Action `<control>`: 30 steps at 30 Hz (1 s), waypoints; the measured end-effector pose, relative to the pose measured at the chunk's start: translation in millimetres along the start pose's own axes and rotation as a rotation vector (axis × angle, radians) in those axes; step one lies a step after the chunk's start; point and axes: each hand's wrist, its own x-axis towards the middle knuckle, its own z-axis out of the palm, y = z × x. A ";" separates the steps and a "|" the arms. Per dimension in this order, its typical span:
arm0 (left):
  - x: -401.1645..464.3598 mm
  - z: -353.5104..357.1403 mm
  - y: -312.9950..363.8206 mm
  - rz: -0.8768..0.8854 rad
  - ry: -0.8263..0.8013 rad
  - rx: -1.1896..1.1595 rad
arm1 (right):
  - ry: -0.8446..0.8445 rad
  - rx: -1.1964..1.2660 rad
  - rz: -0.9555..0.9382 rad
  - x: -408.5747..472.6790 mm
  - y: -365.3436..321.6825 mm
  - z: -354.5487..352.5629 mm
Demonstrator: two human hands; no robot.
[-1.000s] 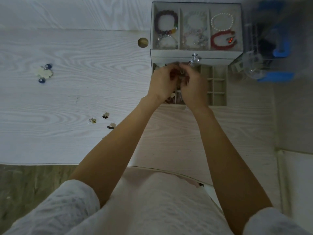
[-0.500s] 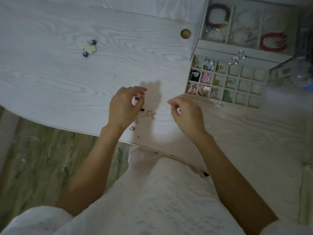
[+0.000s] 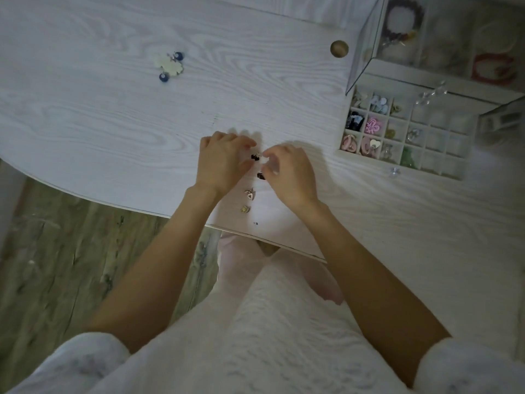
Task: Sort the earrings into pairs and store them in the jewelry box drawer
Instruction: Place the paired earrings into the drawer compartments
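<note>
We see a jewelry box (image 3: 443, 81) at the far right of the white wood-grain table (image 3: 113, 115), its divided drawer (image 3: 409, 137) pulled out toward us. Top tray under the clear lid holds a dark beaded bracelet (image 3: 404, 15) in the left section and a red bracelet (image 3: 494, 68) in the right one; the middle section is too blurred to read. Drawer grid, left columns filled: pale blue pieces (image 3: 380, 103) in the back row, a black piece (image 3: 355, 120) and a pink flower earring (image 3: 372, 125) behind pink round ones (image 3: 350, 143) and a heart-shaped one (image 3: 373, 144), something green (image 3: 408, 160) at the front edge; cells further right look bare or too hazy to tell. A clear knob (image 3: 395, 172) sits at the drawer front. Loose earrings lie near the table's front edge between our hands: two small dark earrings (image 3: 255, 157), one just behind the other, then a pale star-like earring (image 3: 250, 193) and a small gold earring (image 3: 245, 208) closer to us. The left hand (image 3: 223, 163) has fingers curled with tips at the nearer-back dark earring; whether it actually pinches it we cannot tell. The right hand (image 3: 289, 173) is curled too, thumb and forefinger close by the dark pair, grip unclear. Far left sits a cream flower piece with blue beads (image 3: 170, 66), well apart. A round brass-coloured disc (image 3: 339, 48) lies just beside the box.
</note>
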 end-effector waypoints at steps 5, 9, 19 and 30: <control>7.7 1.9 7.1 -0.026 0.018 0.068 | -0.025 0.028 0.077 21.0 -8.1 3.4; 9.1 1.3 6.7 -0.035 0.012 0.048 | -0.022 0.022 0.093 26.0 -11.7 8.8; 14.6 -0.2 85.3 0.117 -0.036 -0.582 | 0.281 0.468 0.173 -16.1 39.0 -67.8; 90.7 74.8 220.4 0.182 -0.034 -0.520 | 0.464 0.290 0.329 5.8 152.0 -146.2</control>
